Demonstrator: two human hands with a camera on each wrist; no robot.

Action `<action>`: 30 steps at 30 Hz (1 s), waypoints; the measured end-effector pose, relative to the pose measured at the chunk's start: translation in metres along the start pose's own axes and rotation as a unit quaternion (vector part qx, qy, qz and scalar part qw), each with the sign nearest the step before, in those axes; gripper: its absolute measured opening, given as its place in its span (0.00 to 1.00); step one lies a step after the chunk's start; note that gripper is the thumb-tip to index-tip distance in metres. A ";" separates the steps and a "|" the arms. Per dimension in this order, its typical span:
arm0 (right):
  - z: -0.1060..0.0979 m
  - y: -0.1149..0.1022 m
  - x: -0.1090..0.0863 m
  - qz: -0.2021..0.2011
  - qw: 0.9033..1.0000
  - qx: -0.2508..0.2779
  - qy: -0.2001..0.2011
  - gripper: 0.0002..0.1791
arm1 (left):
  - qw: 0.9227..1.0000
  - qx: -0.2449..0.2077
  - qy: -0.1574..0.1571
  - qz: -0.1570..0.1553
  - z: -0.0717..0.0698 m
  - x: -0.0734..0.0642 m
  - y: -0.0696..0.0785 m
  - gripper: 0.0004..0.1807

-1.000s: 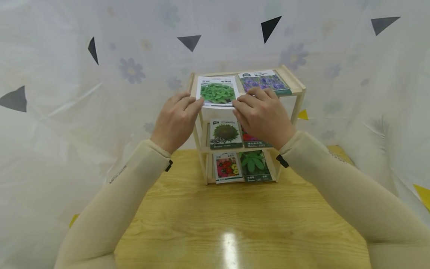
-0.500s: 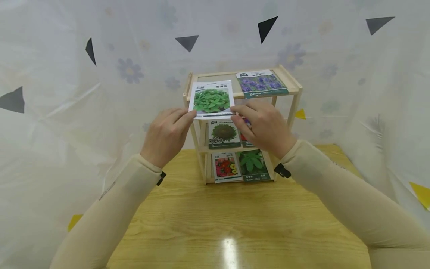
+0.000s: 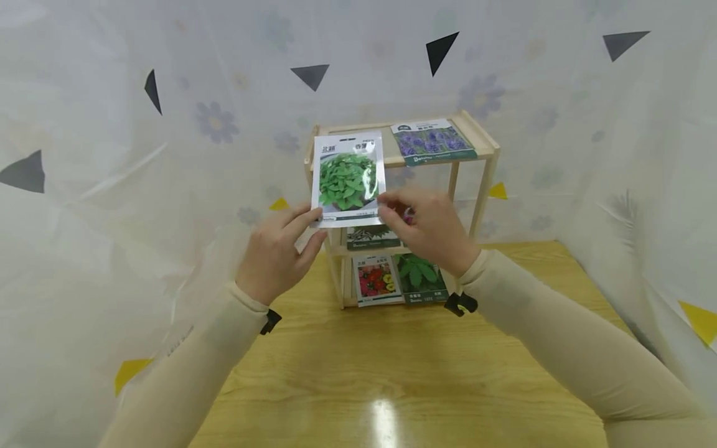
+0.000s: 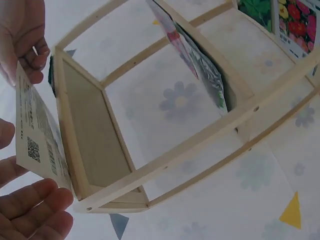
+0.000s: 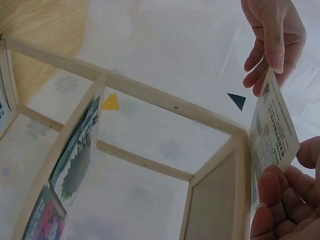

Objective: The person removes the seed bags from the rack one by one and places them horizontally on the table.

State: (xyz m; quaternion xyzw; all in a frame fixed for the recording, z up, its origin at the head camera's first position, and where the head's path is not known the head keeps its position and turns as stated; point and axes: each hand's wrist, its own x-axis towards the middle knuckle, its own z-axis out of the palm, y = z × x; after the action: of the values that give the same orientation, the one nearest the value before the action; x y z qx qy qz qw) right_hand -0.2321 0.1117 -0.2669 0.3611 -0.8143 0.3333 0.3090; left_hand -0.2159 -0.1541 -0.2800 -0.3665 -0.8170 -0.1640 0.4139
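A seed packet (image 3: 347, 177) with a leafy green plant on its front is held before the top tier of a small wooden rack (image 3: 484, 186). My left hand (image 3: 274, 252) pinches its lower left corner, and the right hand (image 3: 428, 227) pinches the lower right one. The wrist views show the printed back of the packet (image 4: 34, 125), close to the rack's upper board (image 5: 212, 200). In the head view its far edge overlaps the left part of the top tier; whether it touches the wood is unclear.
On the top tier's right lies a purple-flower packet (image 3: 434, 140). A partly hidden packet (image 3: 372, 238) leans on the middle tier. Below stand a red-and-yellow flower packet (image 3: 376, 280) and a green-leaf packet (image 3: 420, 279). The rack stands on a wood-grain table (image 3: 336, 367).
Both hands have drawn the leafy green packet back toward me and lower from the top tier. Its front now tilts up more toward the head camera, and more of the left board shows.
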 end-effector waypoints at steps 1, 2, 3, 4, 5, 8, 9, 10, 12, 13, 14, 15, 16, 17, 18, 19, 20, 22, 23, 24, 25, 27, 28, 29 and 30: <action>0.001 -0.001 -0.001 0.012 1.000 -0.004 -0.001 0.11 | 1.000 -0.010 0.000 -0.010 0.001 -0.002 0.001 0.17; 0.002 -0.001 -0.003 0.023 1.000 -0.007 -0.003 0.11 | 1.000 -0.023 0.002 -0.021 0.003 -0.004 0.001 0.17; 0.003 -0.001 -0.005 0.034 0.999 -0.007 -0.006 0.11 | 0.999 -0.038 0.007 -0.032 0.004 -0.005 0.002 0.17; 0.004 -0.001 -0.007 0.045 0.999 -0.001 -0.009 0.11 | 0.998 -0.053 0.012 -0.044 0.006 -0.007 0.002 0.16; 0.006 -0.001 -0.009 0.055 0.998 0.008 -0.013 0.11 | 0.996 -0.068 0.018 -0.058 0.008 -0.008 0.001 0.16; 0.013 0.000 -0.015 0.080 0.996 0.042 -0.022 0.14 | 0.987 -0.122 0.033 -0.103 0.014 -0.011 0.000 0.15; 0.016 0.002 -0.017 0.087 0.994 0.056 -0.026 0.15 | 0.982 -0.139 0.034 -0.120 0.016 -0.012 0.000 0.14; 0.019 0.003 -0.018 0.091 0.993 0.064 -0.028 0.16 | 0.978 -0.156 0.033 -0.138 0.018 -0.014 -0.001 0.15; 0.023 0.005 -0.023 0.098 0.992 0.071 -0.035 0.18 | 0.967 -0.186 0.027 -0.171 0.022 -0.016 -0.002 0.15; 0.025 0.005 -0.024 0.101 0.991 0.075 -0.039 0.19 | 0.962 -0.196 0.021 -0.187 0.025 -0.018 -0.003 0.16; 0.026 0.007 -0.027 0.105 0.991 0.075 -0.043 0.20 | 0.957 -0.206 0.015 -0.202 0.027 -0.019 -0.003 0.17; 0.028 0.007 -0.028 0.109 0.990 0.075 -0.048 0.21 | 0.953 -0.215 0.010 -0.215 0.029 -0.021 -0.003 0.18; 0.029 0.008 -0.030 0.112 0.990 0.074 -0.052 0.22 | 0.949 -0.221 0.007 -0.226 0.031 -0.023 -0.004 0.18; 0.030 0.009 -0.032 0.115 0.989 0.073 -0.056 0.24 | 0.945 -0.226 0.003 -0.238 0.033 -0.025 -0.004 0.19; 0.032 0.009 -0.034 0.119 0.989 0.070 -0.061 0.25 | 0.941 -0.231 -0.002 -0.249 0.034 -0.026 -0.004 0.19; 0.033 0.010 -0.036 0.120 0.988 0.069 -0.064 0.26 | 0.936 -0.237 -0.006 -0.259 0.036 -0.028 -0.004 0.19; 0.035 0.011 -0.038 0.122 0.988 0.067 -0.067 0.27 | 0.932 -0.241 -0.012 -0.269 0.037 -0.029 -0.003 0.20; 0.037 0.012 -0.041 0.127 0.987 0.069 -0.071 0.31 | 0.927 -0.247 -0.022 -0.283 0.040 -0.033 -0.003 0.19; 0.038 0.012 -0.043 0.129 0.987 0.069 -0.073 0.33 | 0.924 -0.251 -0.028 -0.288 0.041 -0.035 -0.003 0.19; 0.040 0.011 -0.044 0.133 0.986 0.070 -0.076 0.35 | 0.921 -0.255 -0.033 -0.292 0.042 -0.037 -0.002 0.19; 0.041 0.011 -0.046 0.139 0.985 0.070 -0.079 0.37 | 0.919 -0.258 -0.036 -0.295 0.043 -0.040 -0.002 0.19; 0.043 0.010 -0.049 0.153 0.982 0.061 -0.088 0.39 | 0.917 -0.261 -0.039 -0.298 0.044 -0.046 -0.002 0.19; 0.045 0.009 -0.051 0.160 0.981 0.058 -0.094 0.39 | 0.915 -0.265 -0.041 -0.300 0.044 -0.049 -0.001 0.19; 0.047 0.009 -0.052 0.165 0.980 0.059 -0.099 0.39 | 0.914 -0.265 -0.044 -0.303 0.044 -0.053 -0.001 0.19; 0.049 0.009 -0.054 0.168 0.979 0.062 -0.101 0.39 | 0.914 -0.265 -0.047 -0.305 0.044 -0.057 -0.001 0.19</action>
State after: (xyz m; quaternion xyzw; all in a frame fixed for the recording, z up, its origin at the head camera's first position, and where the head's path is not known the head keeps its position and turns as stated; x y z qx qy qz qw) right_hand -0.2228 0.0993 -0.3387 0.2700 -0.8679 0.3923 0.1413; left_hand -0.2187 -0.1562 -0.3520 -0.2032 -0.8340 -0.4755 0.1925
